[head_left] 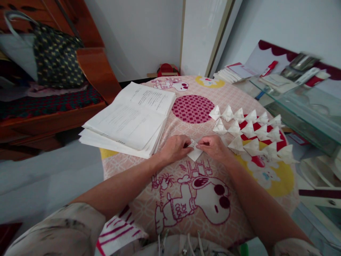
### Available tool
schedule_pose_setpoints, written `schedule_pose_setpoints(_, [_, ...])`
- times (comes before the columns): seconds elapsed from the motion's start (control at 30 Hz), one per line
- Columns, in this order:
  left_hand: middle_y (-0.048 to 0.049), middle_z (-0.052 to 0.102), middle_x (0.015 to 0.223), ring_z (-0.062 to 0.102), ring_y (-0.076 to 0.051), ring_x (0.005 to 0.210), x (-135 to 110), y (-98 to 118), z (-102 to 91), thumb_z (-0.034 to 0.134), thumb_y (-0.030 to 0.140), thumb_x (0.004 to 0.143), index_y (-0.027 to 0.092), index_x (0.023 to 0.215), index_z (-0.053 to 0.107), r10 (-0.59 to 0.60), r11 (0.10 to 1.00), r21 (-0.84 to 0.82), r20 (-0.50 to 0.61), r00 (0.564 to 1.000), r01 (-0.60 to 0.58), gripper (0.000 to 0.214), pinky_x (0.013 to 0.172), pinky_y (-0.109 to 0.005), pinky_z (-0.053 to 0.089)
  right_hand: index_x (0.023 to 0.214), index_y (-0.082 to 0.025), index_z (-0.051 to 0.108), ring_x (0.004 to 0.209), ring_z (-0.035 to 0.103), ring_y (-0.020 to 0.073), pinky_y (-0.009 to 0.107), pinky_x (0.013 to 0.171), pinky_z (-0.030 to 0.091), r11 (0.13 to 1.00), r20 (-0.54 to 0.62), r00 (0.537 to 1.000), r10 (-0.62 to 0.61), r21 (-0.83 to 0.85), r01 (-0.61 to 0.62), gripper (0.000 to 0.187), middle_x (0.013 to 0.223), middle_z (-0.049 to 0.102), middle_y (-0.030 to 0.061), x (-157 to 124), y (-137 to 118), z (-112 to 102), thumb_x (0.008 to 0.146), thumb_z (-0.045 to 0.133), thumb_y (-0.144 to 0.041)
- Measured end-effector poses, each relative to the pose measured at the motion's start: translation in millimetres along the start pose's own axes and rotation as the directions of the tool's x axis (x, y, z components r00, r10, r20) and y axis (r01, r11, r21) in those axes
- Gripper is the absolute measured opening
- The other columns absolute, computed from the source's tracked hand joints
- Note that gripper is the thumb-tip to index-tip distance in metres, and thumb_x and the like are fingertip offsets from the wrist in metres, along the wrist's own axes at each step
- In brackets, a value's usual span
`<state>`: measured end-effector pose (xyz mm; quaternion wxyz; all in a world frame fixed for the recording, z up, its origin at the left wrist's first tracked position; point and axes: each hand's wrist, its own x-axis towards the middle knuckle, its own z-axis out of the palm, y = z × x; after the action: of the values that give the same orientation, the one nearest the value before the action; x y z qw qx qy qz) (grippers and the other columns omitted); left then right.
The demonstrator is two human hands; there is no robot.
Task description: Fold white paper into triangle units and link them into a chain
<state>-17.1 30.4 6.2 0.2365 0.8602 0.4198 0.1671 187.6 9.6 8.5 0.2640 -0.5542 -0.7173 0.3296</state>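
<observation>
A small folded piece of white paper [195,153] lies between my two hands over the middle of the cloth-covered table. My left hand [176,147] pinches its left edge between thumb and fingers. From the other side, my right hand [213,146] grips the upper right edge, fingers closed. The paper's lower corner points toward me, and a bit of print shows near its top. To the right stand several rows of folded white paper pieces [249,129] with pointed tips. Left of my hands rests a thick stack of printed paper sheets [133,117].
A patterned tablecloth [170,177] covers the round table. At the right is a glass shelf [301,110] holding a red marker [269,68] and other items. A wooden bench [93,71] with a dark patterned bag [54,53] stands at the left.
</observation>
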Motion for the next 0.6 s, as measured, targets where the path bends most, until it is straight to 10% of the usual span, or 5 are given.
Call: schedule_pose_setpoints(0.6, [-0.0026, 0.066, 0.065, 0.054, -0.013, 0.062, 1.1, -5.2, -14.5, 0.067, 0.025, 0.084, 0.015, 0.072, 0.073, -0.224, 0.971, -0.072, 0.065, 0.972, 0.228, 0.016, 0.065, -0.028, 0.039, 0.069, -0.016, 0.069, 0.062, 0.054, 0.0147, 0.028, 0.061, 0.037, 0.980, -0.104, 0.991, 0.078, -0.176, -0.096, 0.014, 0.063, 0.063, 0.0014, 1.6, -11.5, 9.5, 0.082, 0.065, -0.020])
